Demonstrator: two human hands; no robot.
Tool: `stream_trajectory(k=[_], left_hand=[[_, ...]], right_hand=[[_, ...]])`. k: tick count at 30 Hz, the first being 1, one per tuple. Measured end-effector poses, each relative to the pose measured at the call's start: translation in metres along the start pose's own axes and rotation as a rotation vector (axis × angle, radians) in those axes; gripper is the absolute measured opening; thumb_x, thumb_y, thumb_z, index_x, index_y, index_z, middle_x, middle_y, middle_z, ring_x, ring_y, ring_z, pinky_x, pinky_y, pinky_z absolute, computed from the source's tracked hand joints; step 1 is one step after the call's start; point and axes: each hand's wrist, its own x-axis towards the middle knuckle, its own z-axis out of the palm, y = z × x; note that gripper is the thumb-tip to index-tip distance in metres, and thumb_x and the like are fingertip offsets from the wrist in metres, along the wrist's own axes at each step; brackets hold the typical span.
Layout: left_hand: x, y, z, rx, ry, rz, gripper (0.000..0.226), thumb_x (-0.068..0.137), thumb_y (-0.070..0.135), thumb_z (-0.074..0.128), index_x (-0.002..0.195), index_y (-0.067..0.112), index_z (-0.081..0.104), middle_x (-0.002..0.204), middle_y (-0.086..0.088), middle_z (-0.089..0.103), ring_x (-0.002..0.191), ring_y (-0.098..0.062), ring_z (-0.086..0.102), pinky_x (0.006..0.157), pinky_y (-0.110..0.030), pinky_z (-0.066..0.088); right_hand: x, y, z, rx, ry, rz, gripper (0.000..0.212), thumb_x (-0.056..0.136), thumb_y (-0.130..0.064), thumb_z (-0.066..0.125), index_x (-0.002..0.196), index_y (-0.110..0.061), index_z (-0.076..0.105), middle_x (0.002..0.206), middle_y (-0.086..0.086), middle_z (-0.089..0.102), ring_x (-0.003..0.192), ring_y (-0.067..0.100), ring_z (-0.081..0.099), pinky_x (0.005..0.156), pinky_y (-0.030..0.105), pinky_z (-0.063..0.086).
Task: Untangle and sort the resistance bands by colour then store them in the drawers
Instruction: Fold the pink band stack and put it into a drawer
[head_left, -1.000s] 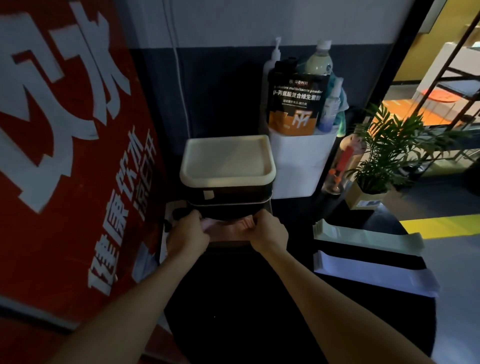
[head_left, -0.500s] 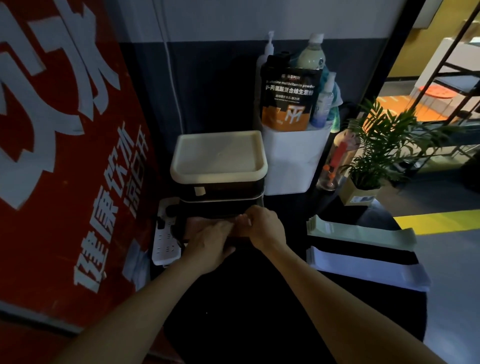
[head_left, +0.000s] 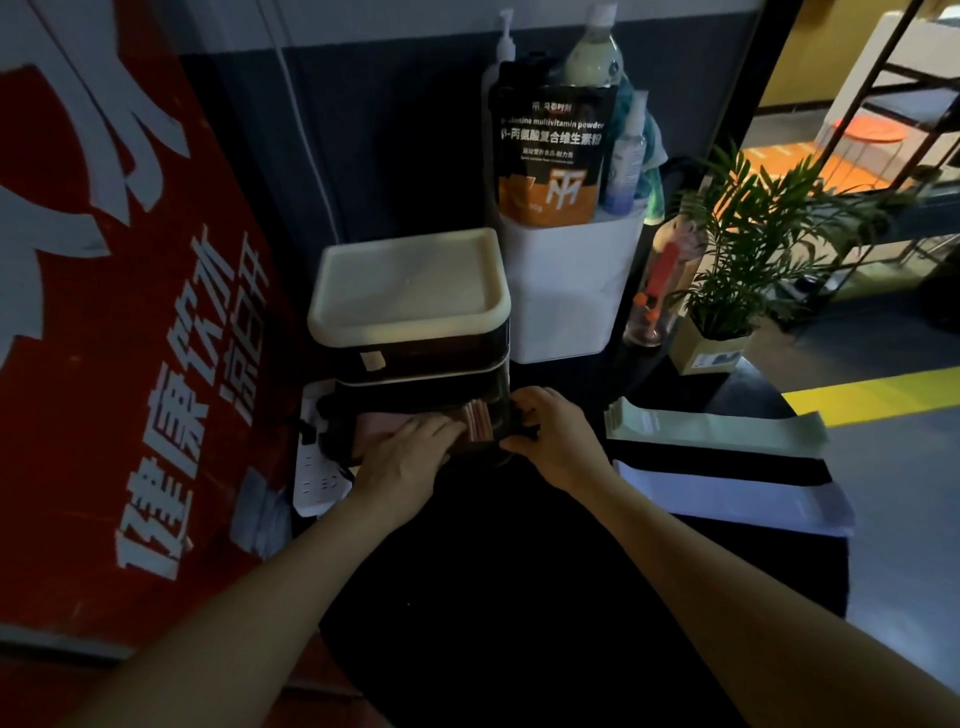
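Note:
A small drawer unit (head_left: 410, 306) with a cream top stands on the dark round table (head_left: 519, 597). Its lower drawer (head_left: 493, 400) is pulled out and holds folded pink bands (head_left: 475, 421). My left hand (head_left: 405, 457) lies flat on the pink bands, fingers straight, pressing them down. My right hand (head_left: 550, 436) grips the dark front right corner of the drawer with curled fingers. To the right lie a pale green band (head_left: 717, 428), a black band (head_left: 717, 462) and a pale lilac band (head_left: 727, 501), stretched out flat side by side.
A white bin (head_left: 566, 291) with a supplement pouch and bottles stands behind the drawers. A potted plant (head_left: 727, 291) and a clear bottle (head_left: 657, 296) are at the right. A white power strip (head_left: 317, 478) lies left of the drawers beside a red sign (head_left: 104, 312).
My left hand moved from the drawer's left side to the middle, onto the pink bands. My right hand shifted right to the drawer's front corner. The pink bands now lie further inside.

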Motion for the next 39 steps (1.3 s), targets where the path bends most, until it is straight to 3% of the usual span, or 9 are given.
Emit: stream_trajectory(k=[8,14,16,20,25,29,33,35,39], left_hand=[[0.021,-0.001,-0.007,0.053,-0.058,-0.027,0.047,0.097,0.012,0.040,0.142,0.021,0.034,0.144,0.003,0.037,0.129,-0.018,0.036,0.103,-0.032,0.035],[0.037,-0.005,-0.015,0.087,-0.007,-0.088,0.045,0.093,0.011,0.034,0.135,0.022,0.043,0.144,0.002,0.038,0.130,-0.022,0.036,0.105,-0.036,0.034],[0.037,-0.006,-0.016,0.005,0.092,-0.104,0.042,0.092,0.013,0.034,0.129,0.019,0.051,0.137,-0.001,0.046,0.125,-0.024,0.042,0.100,-0.037,0.038],[0.021,-0.014,-0.014,-0.053,0.439,-0.227,0.033,0.081,0.001,0.061,0.112,0.011,0.062,0.113,-0.009,0.057,0.105,-0.032,0.053,0.087,-0.041,0.042],[0.005,-0.029,-0.013,-0.178,0.657,-0.580,0.059,0.075,0.008,0.073,0.127,0.004,0.045,0.133,-0.019,0.038,0.123,-0.035,0.039,0.101,-0.040,0.036],[0.009,-0.055,-0.002,-0.497,0.632,-0.631,0.078,0.071,0.003,0.077,0.135,0.003,0.033,0.138,-0.017,0.035,0.125,-0.029,0.038,0.099,-0.024,0.031],[0.018,-0.074,-0.005,-0.694,0.577,-0.560,0.072,0.066,-0.007,0.078,0.128,-0.005,0.041,0.118,-0.002,0.045,0.112,-0.016,0.044,0.082,-0.006,0.029],[0.023,-0.080,-0.007,-0.780,0.534,-0.559,0.073,0.067,-0.006,0.078,0.130,-0.002,0.041,0.117,-0.001,0.047,0.110,-0.015,0.046,0.080,-0.008,0.033],[0.030,-0.091,-0.001,-0.823,0.553,-0.632,0.083,0.065,0.002,0.082,0.135,0.006,0.038,0.125,0.000,0.048,0.116,-0.013,0.044,0.093,-0.028,0.039]], right_hand=[[0.016,0.000,-0.001,0.043,0.019,0.037,0.041,0.074,-0.009,0.075,0.111,-0.010,0.059,0.108,0.004,0.058,0.092,0.021,0.062,0.087,0.043,0.051],[0.037,-0.001,0.001,0.108,0.070,0.076,0.033,0.075,-0.007,0.072,0.104,-0.014,0.060,0.106,0.005,0.061,0.093,0.024,0.063,0.085,0.045,0.053],[0.044,-0.002,0.004,0.143,0.105,0.099,0.032,0.075,-0.005,0.072,0.102,-0.016,0.059,0.106,0.005,0.062,0.094,0.024,0.064,0.086,0.045,0.052],[0.049,-0.001,0.005,0.126,0.150,0.128,0.031,0.075,-0.008,0.073,0.099,-0.016,0.055,0.110,0.002,0.056,0.097,0.025,0.061,0.087,0.044,0.050],[0.056,0.001,0.011,0.109,0.136,0.145,0.042,0.074,-0.010,0.074,0.110,-0.014,0.053,0.115,0.004,0.054,0.104,0.026,0.058,0.089,0.047,0.049],[0.062,-0.001,0.011,0.013,0.108,0.122,0.056,0.070,-0.014,0.078,0.119,-0.013,0.051,0.121,0.007,0.056,0.114,0.028,0.052,0.092,0.041,0.046],[0.065,-0.004,0.007,0.081,0.066,0.116,0.063,0.069,-0.010,0.079,0.124,-0.015,0.049,0.122,0.006,0.060,0.116,0.026,0.053,0.094,0.037,0.044],[0.066,-0.006,0.008,0.115,0.061,0.121,0.064,0.071,-0.006,0.076,0.128,-0.015,0.049,0.123,0.005,0.061,0.116,0.025,0.054,0.092,0.032,0.042],[0.068,-0.007,0.012,0.148,0.122,0.139,0.058,0.076,-0.005,0.073,0.128,-0.013,0.049,0.122,0.006,0.060,0.116,0.023,0.054,0.088,0.027,0.040]])
